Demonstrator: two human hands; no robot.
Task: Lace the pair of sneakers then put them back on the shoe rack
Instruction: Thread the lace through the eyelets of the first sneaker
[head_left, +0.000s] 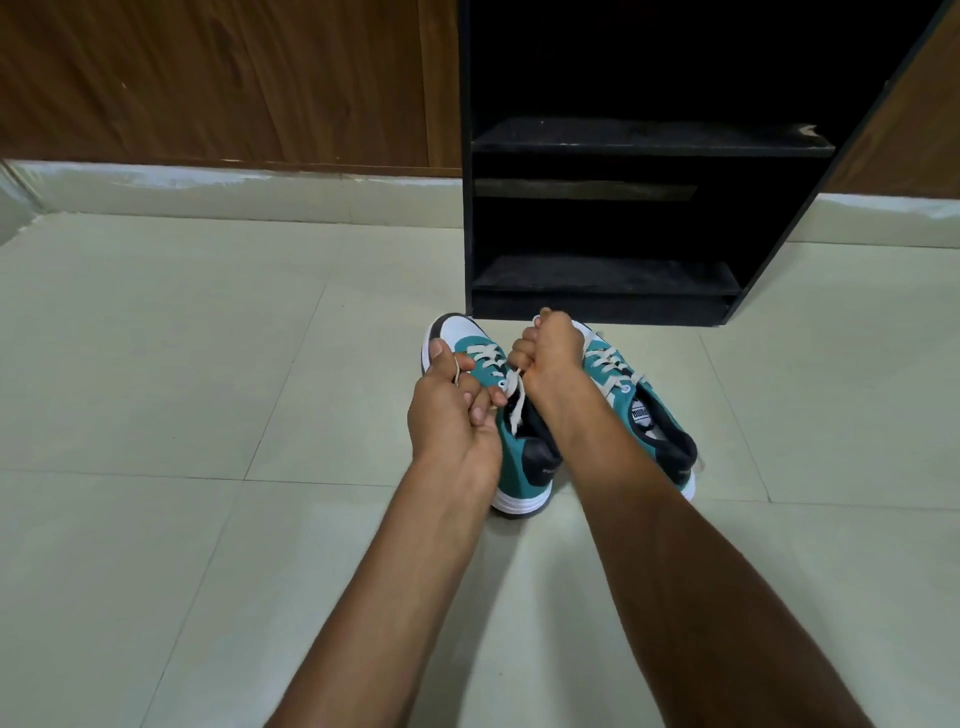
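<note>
Teal sneakers side by side on tile floor, toes toward black rack. Left hand curled shut, pinching lace end beside left sneaker. Right hand fisted on other end above tongue. Right sneaker looks laced already. Advice: pull both ends evenly, keep lace flat, snug crossings before threading top eyelets.
</note>
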